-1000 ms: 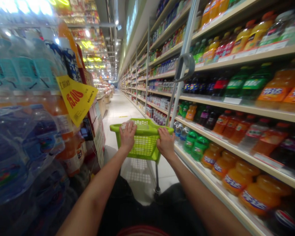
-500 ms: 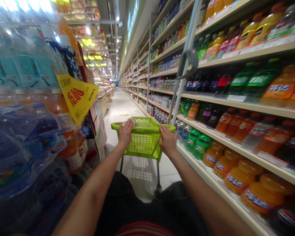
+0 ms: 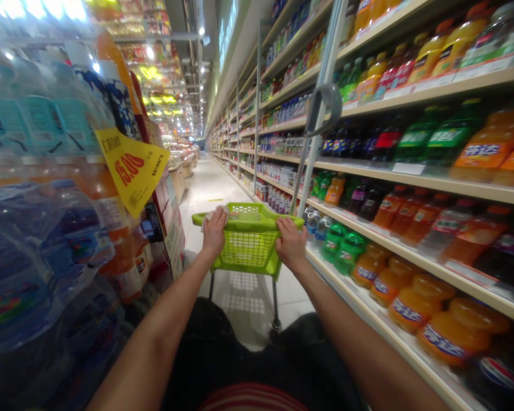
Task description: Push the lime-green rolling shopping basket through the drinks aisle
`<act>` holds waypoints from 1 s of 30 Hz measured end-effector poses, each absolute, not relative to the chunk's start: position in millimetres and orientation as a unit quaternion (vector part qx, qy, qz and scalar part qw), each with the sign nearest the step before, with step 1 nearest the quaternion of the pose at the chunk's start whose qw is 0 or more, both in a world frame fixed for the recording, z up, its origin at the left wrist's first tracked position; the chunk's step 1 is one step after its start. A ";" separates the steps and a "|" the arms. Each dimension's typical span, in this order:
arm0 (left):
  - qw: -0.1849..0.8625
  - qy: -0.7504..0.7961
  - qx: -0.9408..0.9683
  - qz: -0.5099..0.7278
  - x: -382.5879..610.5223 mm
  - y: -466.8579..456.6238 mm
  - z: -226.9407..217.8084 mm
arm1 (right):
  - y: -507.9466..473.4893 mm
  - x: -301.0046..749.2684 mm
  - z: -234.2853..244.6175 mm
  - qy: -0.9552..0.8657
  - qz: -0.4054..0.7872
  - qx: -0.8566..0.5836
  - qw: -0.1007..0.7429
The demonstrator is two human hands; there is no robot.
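A green plastic shopping cart [image 3: 247,251] stands in front of me, its basket wall full of small openings. My left hand [image 3: 215,233] presses a crumpled whitish cloth [image 3: 223,212] against the left part of the cart's handle, fingers closed over it. Whether the cloth is fabric or paper cannot be made out. On the right part of the same handle rests my right hand [image 3: 290,238], its fingers curled over the top edge. The cart stands on dark legs, with a caster visible at the lower right.
Shelves of bottled drinks [image 3: 411,308] line the right side closely. Shrink-wrapped water bottles [image 3: 17,257] and a yellow price sign [image 3: 132,168] crowd the left. A grey hooked strip [image 3: 325,108] hangs from the shelf post. The tiled aisle [image 3: 205,171] runs straight ahead.
My left hand has slid slightly left along the handle with the cloth. My right hand keeps its place on the handle. The view has shifted a little.
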State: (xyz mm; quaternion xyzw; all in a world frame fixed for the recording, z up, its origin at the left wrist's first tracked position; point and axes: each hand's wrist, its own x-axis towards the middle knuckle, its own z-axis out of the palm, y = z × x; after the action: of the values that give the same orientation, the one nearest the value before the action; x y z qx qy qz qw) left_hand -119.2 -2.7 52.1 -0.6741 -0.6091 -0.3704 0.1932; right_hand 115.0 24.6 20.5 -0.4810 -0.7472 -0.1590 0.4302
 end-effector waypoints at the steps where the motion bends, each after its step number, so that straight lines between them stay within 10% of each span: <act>1: 0.192 -0.600 -0.682 -0.372 -117.8 -2.9 51.0 | 25.2 116.4 20.1 -0.748 -0.160 -0.480 0.428; 30: 0.176 -0.485 -0.755 -0.405 -83.1 -4.6 49.5 | 24.8 120.2 23.0 -0.745 -0.166 -0.486 0.425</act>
State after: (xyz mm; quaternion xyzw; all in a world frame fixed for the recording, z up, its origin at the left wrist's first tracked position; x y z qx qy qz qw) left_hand -83.1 -4.6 49.5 -0.7547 -0.4852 -0.4052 0.1756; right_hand 120.2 24.8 23.0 -0.4864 -0.7451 -0.1656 0.4253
